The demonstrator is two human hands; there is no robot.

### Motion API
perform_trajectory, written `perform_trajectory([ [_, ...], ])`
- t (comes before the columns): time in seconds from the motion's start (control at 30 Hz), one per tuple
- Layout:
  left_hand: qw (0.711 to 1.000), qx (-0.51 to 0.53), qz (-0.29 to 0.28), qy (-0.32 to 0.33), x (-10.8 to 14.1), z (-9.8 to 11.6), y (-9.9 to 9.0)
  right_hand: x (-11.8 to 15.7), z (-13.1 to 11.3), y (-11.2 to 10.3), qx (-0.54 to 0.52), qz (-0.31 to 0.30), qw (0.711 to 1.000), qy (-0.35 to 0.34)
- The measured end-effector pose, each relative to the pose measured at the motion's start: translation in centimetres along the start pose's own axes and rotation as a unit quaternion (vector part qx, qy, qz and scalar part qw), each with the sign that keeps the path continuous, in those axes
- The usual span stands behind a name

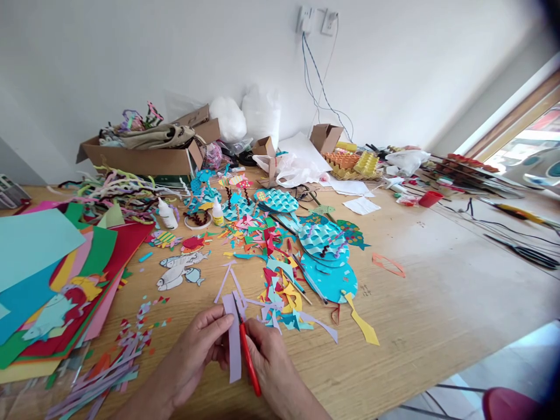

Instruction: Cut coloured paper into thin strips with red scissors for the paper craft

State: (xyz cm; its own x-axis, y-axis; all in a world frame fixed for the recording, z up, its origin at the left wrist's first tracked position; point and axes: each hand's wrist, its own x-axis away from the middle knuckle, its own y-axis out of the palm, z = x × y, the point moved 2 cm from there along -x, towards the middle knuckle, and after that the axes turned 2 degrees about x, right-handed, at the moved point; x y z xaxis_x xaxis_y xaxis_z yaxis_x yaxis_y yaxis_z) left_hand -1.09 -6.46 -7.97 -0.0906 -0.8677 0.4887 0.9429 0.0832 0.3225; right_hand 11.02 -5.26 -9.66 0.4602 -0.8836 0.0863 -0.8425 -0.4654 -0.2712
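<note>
Near the table's front edge, my left hand (199,341) pinches a strip of lilac paper (235,350) between thumb and fingers. My right hand (266,350) is closed around red-handled scissors (249,356), whose dark blades point away from me and lie along the strip's right edge. Whether the blades are parted is hard to make out. Just beyond are thin lilac offcuts (225,280) and a heap of coloured paper scraps (284,291). Several cut-out paper fish (175,271) with drawn outlines lie ahead of my left hand.
Coloured paper sheets (35,251) are stacked at left, with paper strips (109,373) in front. Two glue bottles (167,214) stand beyond the fish. Blue woven-paper discs (326,242) lie right of centre. A cardboard box (135,160) sits by the wall; a red cup (430,199) stands at right.
</note>
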Motion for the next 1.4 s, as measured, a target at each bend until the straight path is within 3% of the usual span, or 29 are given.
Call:
perform_trajectory([
  [0.2,0.999,-0.012,0.027,0.026,-0.3,0.0,-0.7,-0.4,0.8,0.0,-0.067,-0.027,0.996,0.049],
  [0.3,0.996,-0.038,0.049,0.066,-0.7,0.7,-1.4,-0.6,1.2,0.1,-0.196,-0.093,0.97,0.107],
  [0.4,0.99,-0.064,0.062,0.107,-1.1,1.4,-1.9,-0.7,0.9,-0.1,-0.254,-0.111,0.952,0.13],
  [0.6,0.973,-0.137,0.088,0.163,-1.4,2.0,-2.0,-0.5,-1.0,-0.7,-0.286,-0.027,0.954,0.085],
  [0.83,0.97,-0.157,0.053,0.176,-0.4,2.3,-1.1,-1.2,-1.1,-0.2,-0.296,0.028,0.952,0.077],
  [1.03,0.971,-0.195,-0.013,0.14,-0.2,1.7,-0.4,-1.9,-1.2,-0.4,-0.237,0.055,0.97,0.027],
  [1.17,0.97,-0.185,0.012,0.155,-0.3,2.2,-0.9,-1.3,-1.3,-0.7,-0.115,0.059,0.992,-0.003],
  [1.27,0.972,-0.162,0.051,0.162,0.0,3.3,-1.5,-0.3,-1.5,-0.7,0.007,0.014,1.0,-0.016],
  [1.4,0.974,-0.127,0.079,0.172,0.3,4.0,-1.7,0.7,-1.5,-0.5,0.086,-0.035,0.996,0.001],
])
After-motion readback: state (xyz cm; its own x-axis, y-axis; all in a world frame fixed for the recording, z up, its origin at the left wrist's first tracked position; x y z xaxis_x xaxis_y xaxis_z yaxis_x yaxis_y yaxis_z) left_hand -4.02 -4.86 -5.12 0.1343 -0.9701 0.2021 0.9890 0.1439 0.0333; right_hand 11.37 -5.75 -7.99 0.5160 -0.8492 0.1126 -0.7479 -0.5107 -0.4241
